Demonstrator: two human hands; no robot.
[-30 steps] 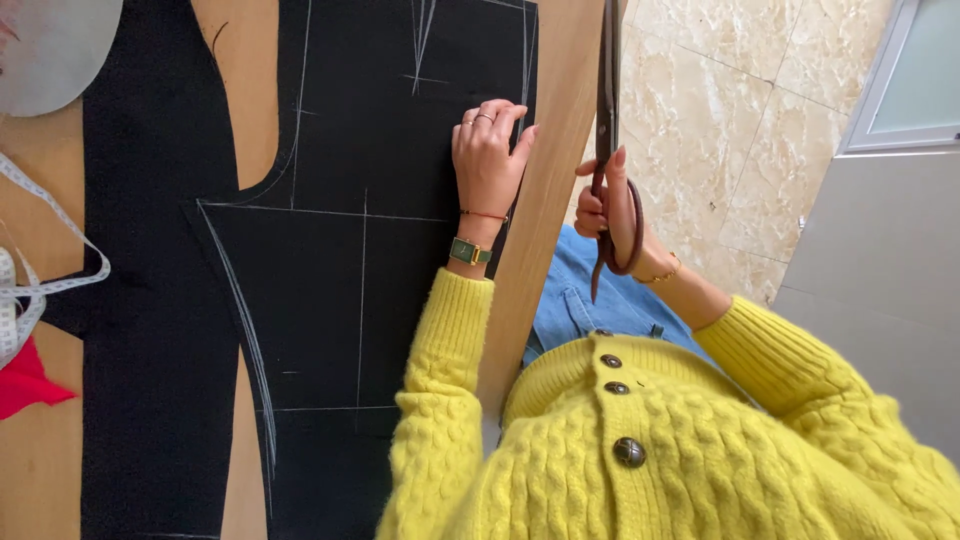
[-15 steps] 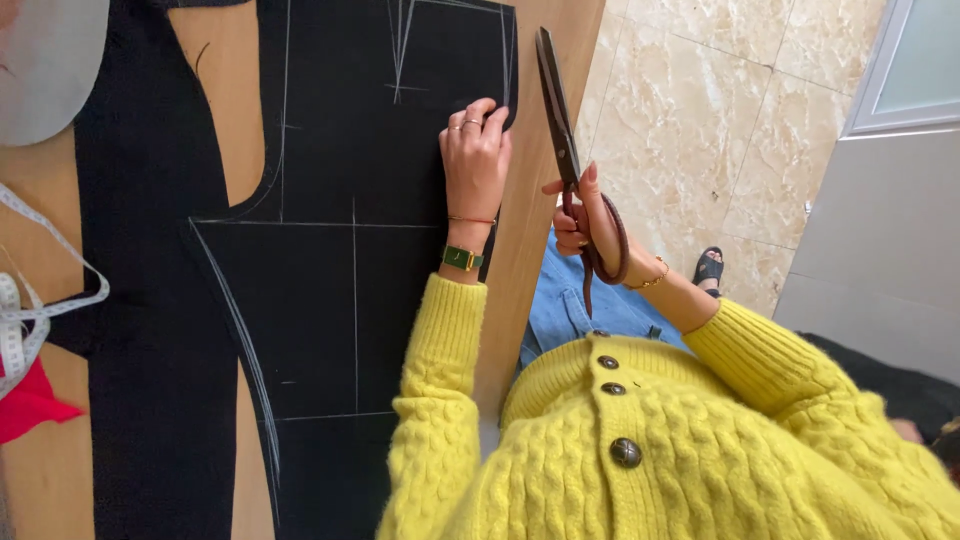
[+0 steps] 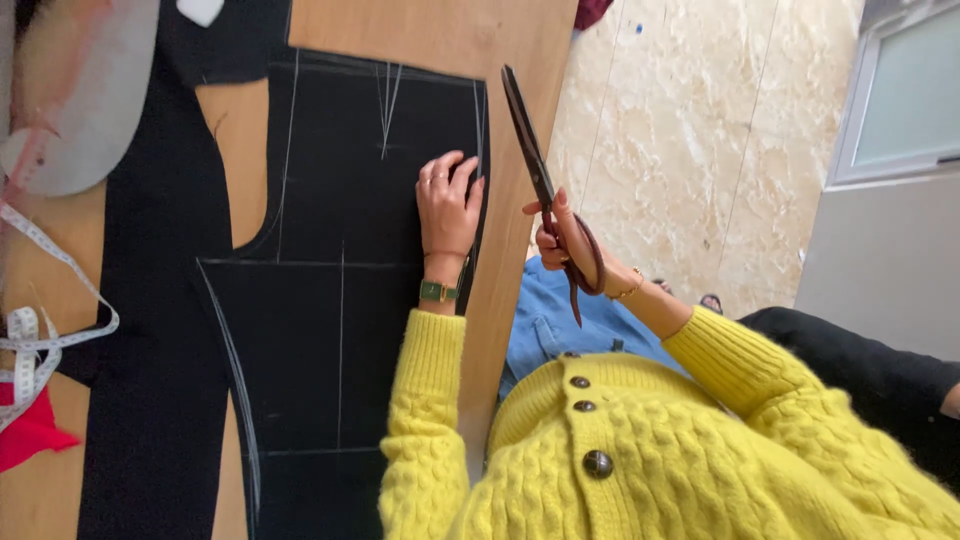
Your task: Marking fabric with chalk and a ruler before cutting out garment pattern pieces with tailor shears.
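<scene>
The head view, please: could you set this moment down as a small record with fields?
Left hand: flat on the black fabric marked with chalk lines, near its edge.
Right hand: holds long dark-handled scissors, blades shut, off the table's edge.
Surface: wooden table.
Nearby: white measuring tape, red cloth, grey curved ruler.

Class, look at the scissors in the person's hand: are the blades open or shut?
Shut. The scissors in the right hand show one narrow dark blade line ending in a single tip, with no gap.
</scene>
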